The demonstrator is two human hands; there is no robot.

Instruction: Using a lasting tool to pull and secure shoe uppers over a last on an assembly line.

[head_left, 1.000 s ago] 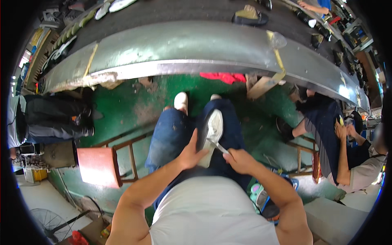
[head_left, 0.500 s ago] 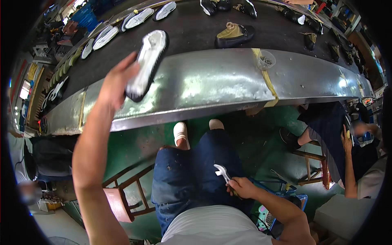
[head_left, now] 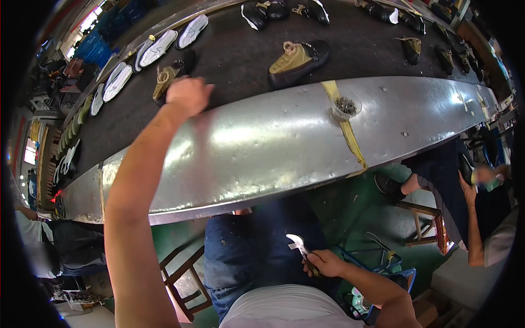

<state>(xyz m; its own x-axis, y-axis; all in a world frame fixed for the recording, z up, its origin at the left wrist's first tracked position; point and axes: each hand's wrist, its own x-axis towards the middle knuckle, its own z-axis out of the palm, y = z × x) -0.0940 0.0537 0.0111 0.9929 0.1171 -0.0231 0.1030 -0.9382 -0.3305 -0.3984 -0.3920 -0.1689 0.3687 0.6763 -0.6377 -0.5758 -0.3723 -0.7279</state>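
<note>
My left hand [head_left: 188,97] reaches over the dark belt, palm down, against the near right side of an olive-and-black shoe [head_left: 165,77]. It appears closed on that shoe, though most fingers are hidden. In my right hand [head_left: 326,263], low over my lap, are metal pincers [head_left: 298,245], jaws pointing up and left. A second olive-and-black shoe [head_left: 298,61] stands farther right on the belt. A clear cup of small metal bits [head_left: 345,106] sits on the metal ledge [head_left: 262,136] in front of me.
White sole-shaped pieces [head_left: 157,48] line the belt's far left. Black shoes [head_left: 265,12] stand along its far side, and several more at right. Yellow tape [head_left: 353,145] crosses the ledge. A wooden stool [head_left: 186,281] is at my left; a co-worker's arm [head_left: 473,218] is at right.
My left hand has turned over and moved away from me. The shoe it held white sole up now appears upright at the belt. My view shifted; the pincers stay over my lap.
</note>
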